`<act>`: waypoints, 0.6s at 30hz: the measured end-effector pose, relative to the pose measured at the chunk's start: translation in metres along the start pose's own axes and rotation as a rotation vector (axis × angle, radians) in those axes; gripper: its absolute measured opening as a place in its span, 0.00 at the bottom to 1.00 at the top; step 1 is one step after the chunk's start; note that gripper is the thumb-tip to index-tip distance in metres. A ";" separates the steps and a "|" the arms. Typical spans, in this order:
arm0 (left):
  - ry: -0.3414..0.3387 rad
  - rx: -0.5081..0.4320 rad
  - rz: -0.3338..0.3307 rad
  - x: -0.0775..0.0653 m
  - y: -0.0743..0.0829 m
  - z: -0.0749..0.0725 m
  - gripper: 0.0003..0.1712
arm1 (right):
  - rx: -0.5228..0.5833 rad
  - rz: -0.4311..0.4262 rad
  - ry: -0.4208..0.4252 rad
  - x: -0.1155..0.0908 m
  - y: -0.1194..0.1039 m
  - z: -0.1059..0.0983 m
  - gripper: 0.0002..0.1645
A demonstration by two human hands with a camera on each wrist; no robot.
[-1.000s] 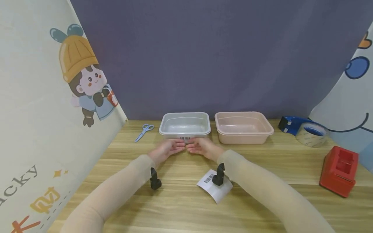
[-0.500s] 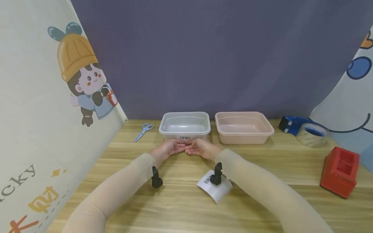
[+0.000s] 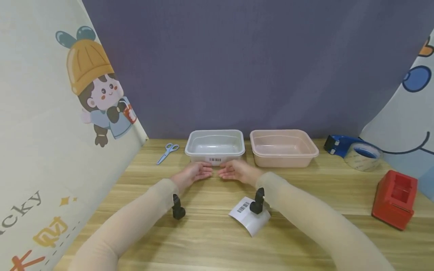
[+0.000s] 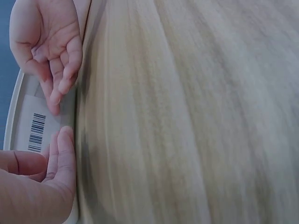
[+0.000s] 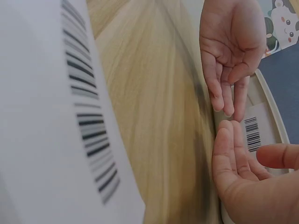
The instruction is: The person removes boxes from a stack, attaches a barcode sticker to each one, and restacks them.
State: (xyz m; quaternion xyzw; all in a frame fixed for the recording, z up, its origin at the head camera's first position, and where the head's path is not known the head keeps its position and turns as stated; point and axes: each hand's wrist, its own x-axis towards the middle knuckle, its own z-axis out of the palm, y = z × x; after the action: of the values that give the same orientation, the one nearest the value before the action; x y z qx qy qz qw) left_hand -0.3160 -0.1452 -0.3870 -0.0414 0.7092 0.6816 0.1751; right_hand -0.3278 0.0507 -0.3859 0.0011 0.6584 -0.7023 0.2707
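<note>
A pale grey plastic box (image 3: 215, 154) stands against the dark backdrop, with a white barcode label (image 4: 36, 128) on its front wall. My left hand (image 3: 192, 174) is at the left of that label, its fingers fairly straight and lying along the lower front of the box. From the other side my right hand (image 3: 239, 172) does the same, fingers extended towards the left hand. A small gap separates the two sets of fingertips. Neither hand grips anything. Exactly which fingers touch the label is hard to tell. A second barcode sheet (image 3: 246, 221), slightly curled, lies below the right wrist.
A pink box (image 3: 284, 161) stands right of the grey one. Blue scissors (image 3: 167, 153) lie to its left. At the right are a blue tape dispenser with a clear roll (image 3: 362, 157) and a red tape holder (image 3: 395, 199). Patterned walls flank the wooden table (image 3: 203, 244).
My two hands have drawn slightly apart sideways, the left to the left and the right to the right. More of the box's barcode label shows between them. The box has not moved.
</note>
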 end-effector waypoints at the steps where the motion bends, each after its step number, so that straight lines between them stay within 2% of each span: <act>1: 0.005 -0.007 0.007 -0.001 0.002 -0.001 0.27 | -0.006 -0.004 -0.002 -0.002 -0.001 -0.001 0.25; 4: 0.024 -0.049 0.032 -0.002 0.006 -0.005 0.30 | -0.015 -0.015 0.002 -0.006 -0.004 -0.005 0.25; 10: 0.075 -0.166 0.034 -0.001 0.006 -0.010 0.31 | -0.007 -0.018 0.012 -0.006 -0.002 -0.011 0.25; 14: 0.065 -0.224 0.048 -0.002 0.003 -0.012 0.31 | -0.011 -0.014 0.014 -0.007 0.001 -0.016 0.25; 18: 0.056 -0.233 0.070 -0.004 0.001 -0.015 0.30 | -0.018 -0.018 0.006 -0.012 0.004 -0.021 0.26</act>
State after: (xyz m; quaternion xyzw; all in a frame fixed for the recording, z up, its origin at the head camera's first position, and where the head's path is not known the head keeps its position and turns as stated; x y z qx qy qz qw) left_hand -0.3152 -0.1608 -0.3841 -0.0558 0.6308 0.7637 0.1254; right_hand -0.3233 0.0751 -0.3878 -0.0051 0.6655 -0.6987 0.2625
